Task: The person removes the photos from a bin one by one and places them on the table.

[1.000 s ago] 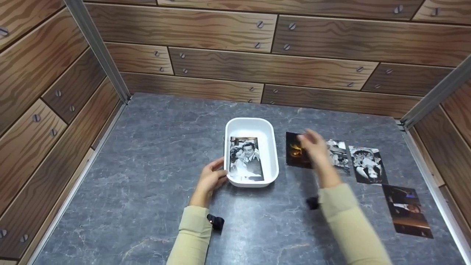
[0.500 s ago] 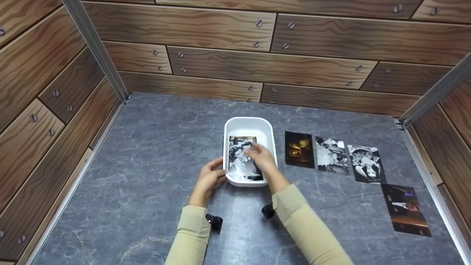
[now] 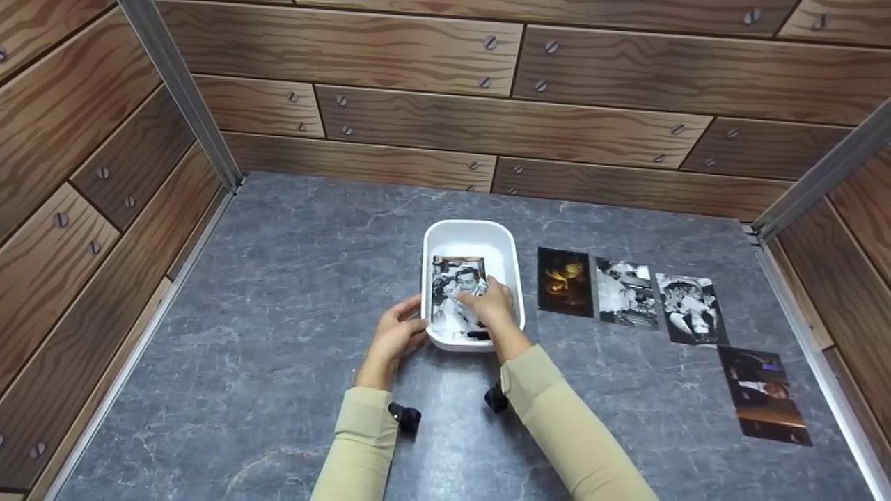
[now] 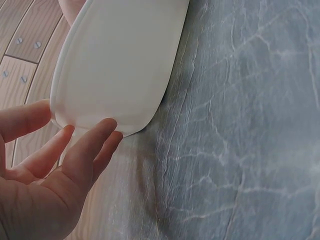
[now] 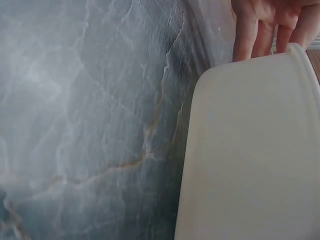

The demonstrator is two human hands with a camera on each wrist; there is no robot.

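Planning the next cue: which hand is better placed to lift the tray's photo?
Right, most likely. The right hand is inside the tray, its thumb over the photo, and the table photos lie on that side. The left hand touches the tray from outside.

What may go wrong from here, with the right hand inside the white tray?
The right hand partly covers the black-and-white photo in the white tray, so it might bend or smudge it. The left hand touches the tray's side without a full grasp, so a bump could perhaps slide the tray.
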